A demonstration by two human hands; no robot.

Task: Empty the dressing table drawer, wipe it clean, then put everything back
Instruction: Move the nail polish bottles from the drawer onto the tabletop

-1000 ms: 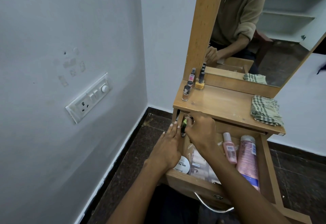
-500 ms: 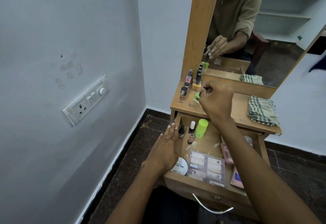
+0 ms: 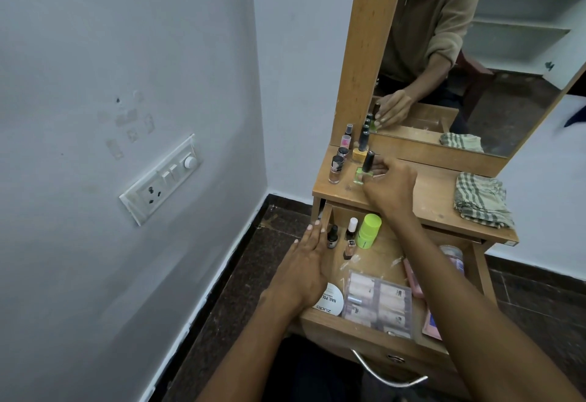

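— Where's the bottle?
— My right hand pinches the green nail polish on the tabletop, far left beside the others. My left hand rests flat on the drawer.
— Set it upright, then release gently.

By your right hand stands a pale green bottle, black-capped; farther right, a green-and-cream checked cloth.

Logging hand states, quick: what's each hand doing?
Left hand: open, resting flat on the drawer edge.
Right hand: holding the green nail polish bottle.
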